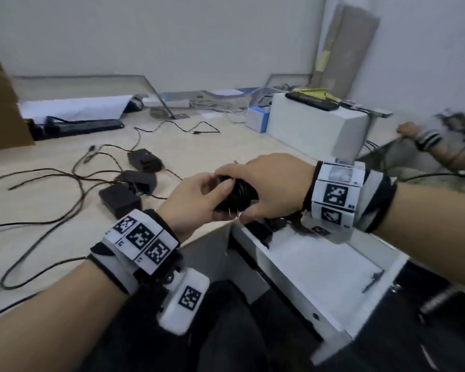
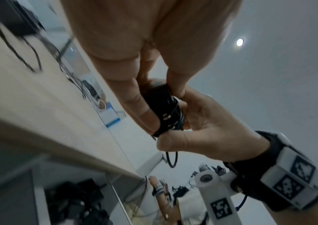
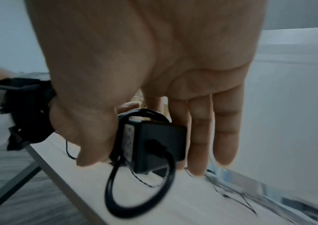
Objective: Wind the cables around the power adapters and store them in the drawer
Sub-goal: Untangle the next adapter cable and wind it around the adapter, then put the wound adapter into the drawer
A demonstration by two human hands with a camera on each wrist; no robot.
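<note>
A black power adapter (image 1: 238,196) with its cable wound round it is held between both hands above the desk's front edge. My left hand (image 1: 215,202) grips it from the left, thumb on top. My right hand (image 1: 253,189) grips it from the right, thumb underneath. The right wrist view shows the adapter (image 3: 160,146) between thumb and fingers, with a loose cable loop (image 3: 139,190) hanging below. Three more adapters (image 1: 137,181) lie on the desk with cables unwound. The white drawer (image 1: 320,267) stands open below my right wrist, with black adapters (image 1: 261,229) at its back.
Loose cables (image 1: 51,210) sprawl over the left of the desk. A white box (image 1: 317,124) with a black remote stands at the back right, and a black keyboard (image 1: 78,127) lies at the back left. Another person's hand (image 1: 414,132) reaches in at the far right.
</note>
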